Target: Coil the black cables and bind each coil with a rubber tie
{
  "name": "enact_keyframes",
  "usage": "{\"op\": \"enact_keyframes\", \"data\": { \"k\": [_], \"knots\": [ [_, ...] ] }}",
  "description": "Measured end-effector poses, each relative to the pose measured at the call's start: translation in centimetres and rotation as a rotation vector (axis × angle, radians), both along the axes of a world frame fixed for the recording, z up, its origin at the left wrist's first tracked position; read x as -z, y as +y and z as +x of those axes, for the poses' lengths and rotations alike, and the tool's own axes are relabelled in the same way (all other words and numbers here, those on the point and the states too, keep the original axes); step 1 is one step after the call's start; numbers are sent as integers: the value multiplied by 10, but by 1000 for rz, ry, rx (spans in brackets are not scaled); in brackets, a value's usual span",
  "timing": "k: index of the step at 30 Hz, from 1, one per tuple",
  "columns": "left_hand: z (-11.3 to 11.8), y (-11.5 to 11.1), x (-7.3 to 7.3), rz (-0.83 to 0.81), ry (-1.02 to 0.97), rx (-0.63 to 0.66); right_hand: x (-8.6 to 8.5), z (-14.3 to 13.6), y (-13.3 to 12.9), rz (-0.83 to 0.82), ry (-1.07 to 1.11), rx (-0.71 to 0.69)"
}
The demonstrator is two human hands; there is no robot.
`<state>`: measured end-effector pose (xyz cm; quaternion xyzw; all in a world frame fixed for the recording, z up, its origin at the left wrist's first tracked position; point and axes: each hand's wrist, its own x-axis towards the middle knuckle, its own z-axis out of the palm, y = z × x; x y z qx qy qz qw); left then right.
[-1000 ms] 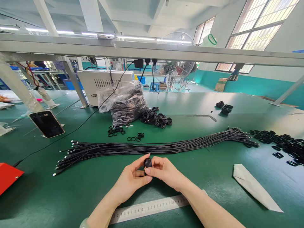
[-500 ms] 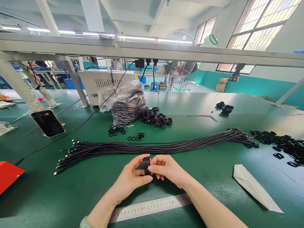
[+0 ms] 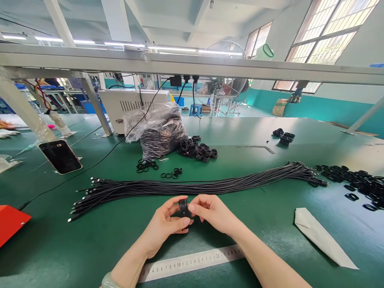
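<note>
A stack of black rings (image 3: 183, 208) stands on edge between the thumb and fingers of my left hand (image 3: 166, 222), above the green table. My right hand (image 3: 211, 212) meets it from the right, its thumb and index finger pinched at the last ring of the stack. Those two fingertips hide part of that edge. Just beyond my hands lies a long bundle of black cables (image 3: 180, 187) with metal plugs at the ends. A steel ruler (image 3: 192, 262) lies in front, partly beneath my right forearm.
Loose black rings (image 3: 147, 165) and a heap of rings (image 3: 198, 150) lie beside a plastic bag (image 3: 162, 136). Many black clips (image 3: 357, 182) spread at right, near a pale folded strip (image 3: 324, 238). A phone (image 3: 60, 156) leans at left; a red box (image 3: 13, 224) sits nearer.
The ring stack and my left hand have shifted slightly left. My left thumb has come up against the stack's lower part, and my right fingertips have shifted up along its right edge.
</note>
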<state>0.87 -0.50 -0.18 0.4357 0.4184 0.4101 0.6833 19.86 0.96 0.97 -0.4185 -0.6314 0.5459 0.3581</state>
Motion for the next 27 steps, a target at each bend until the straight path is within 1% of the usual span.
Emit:
{"op": "enact_keyframes", "data": {
  "k": [3,4,7,10,12,14,17,23,25,27],
  "knots": [
    [-2,-1,-5,-60,-73,43,0,0,-3,173,-73,48],
    [-3,-2,-7,-69,-94,78,1,-2,-6,202,-84,33],
    [-4,-3,-8,-82,-126,181,7,-10,-13,218,-114,-22],
    [-4,-4,-8,-74,-158,217,12,-16,-13,304,-168,3],
    [-4,-5,-9,-69,-178,226,13,-17,-11,394,-188,9],
    [-4,-6,-9,-69,-185,221,14,-16,-8,473,-195,-13],
    [-3,-5,-9,-74,-165,196,15,-17,-6,557,-216,-36],
    [0,-5,-9,-82,-111,152,18,-17,-8,597,-243,-19],
    [0,-6,-10,-85,-114,156,19,-17,-7,599,-242,-23],
    [0,-7,-11,-83,-146,186,21,-17,-7,603,-235,-23]
  ]
}}
